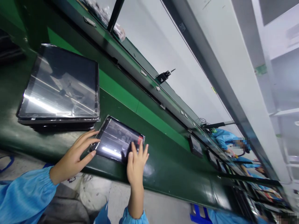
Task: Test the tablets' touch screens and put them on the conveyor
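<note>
A single tablet point(116, 138) in clear film lies flat on the green bench, its dark screen facing up with a small red patch near the right end. At the tablet's left edge is my left hand point(77, 152), fingers stretched out and fingertips at the rim, not wrapped round it. My right hand point(137, 163) rests with spread fingertips over the right end of the screen. To the left, a stack of larger film-covered tablets point(63, 84) stands close to my left hand; glare crosses the top one.
The green bench point(163, 174) runs away to the right, with more dark devices point(195, 145) farther along. A raised ledge point(130, 65) borders its back, carrying a small black device point(163, 76). People in blue clothing point(221, 137) sit farther down; a blue stool point(199, 214) stands below.
</note>
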`<control>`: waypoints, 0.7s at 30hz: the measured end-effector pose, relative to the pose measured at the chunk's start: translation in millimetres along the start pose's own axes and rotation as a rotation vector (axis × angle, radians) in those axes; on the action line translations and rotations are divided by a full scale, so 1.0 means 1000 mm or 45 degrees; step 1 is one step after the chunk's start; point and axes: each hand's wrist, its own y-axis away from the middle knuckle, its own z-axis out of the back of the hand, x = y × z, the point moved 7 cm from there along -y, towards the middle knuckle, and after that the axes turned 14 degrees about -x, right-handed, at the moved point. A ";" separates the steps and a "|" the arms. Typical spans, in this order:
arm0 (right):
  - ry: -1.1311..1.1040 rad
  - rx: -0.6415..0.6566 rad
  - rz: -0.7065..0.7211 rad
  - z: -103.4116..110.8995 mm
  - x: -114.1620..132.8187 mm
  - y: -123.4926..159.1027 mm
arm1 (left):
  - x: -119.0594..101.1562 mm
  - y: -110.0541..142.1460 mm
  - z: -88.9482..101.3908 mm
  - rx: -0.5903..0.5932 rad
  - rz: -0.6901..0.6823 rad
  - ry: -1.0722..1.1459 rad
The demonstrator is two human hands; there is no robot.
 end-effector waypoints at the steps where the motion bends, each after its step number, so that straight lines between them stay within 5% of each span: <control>1: -0.004 -0.114 -0.103 0.005 -0.013 -0.004 | 0.000 0.000 0.001 -0.003 0.004 -0.002; 4: -0.095 -0.367 -0.233 0.022 -0.032 -0.004 | 0.000 0.001 0.001 -0.010 0.016 -0.009; 7: -0.187 -0.435 -0.220 0.032 -0.030 0.010 | 0.000 0.001 -0.001 0.004 0.013 -0.011; 17: -0.109 -0.380 -0.264 0.017 -0.052 0.032 | -0.001 0.003 -0.001 0.025 -0.018 -0.034; 21: -0.127 -0.247 -0.200 0.012 -0.032 0.028 | -0.001 0.003 -0.001 0.015 -0.025 -0.044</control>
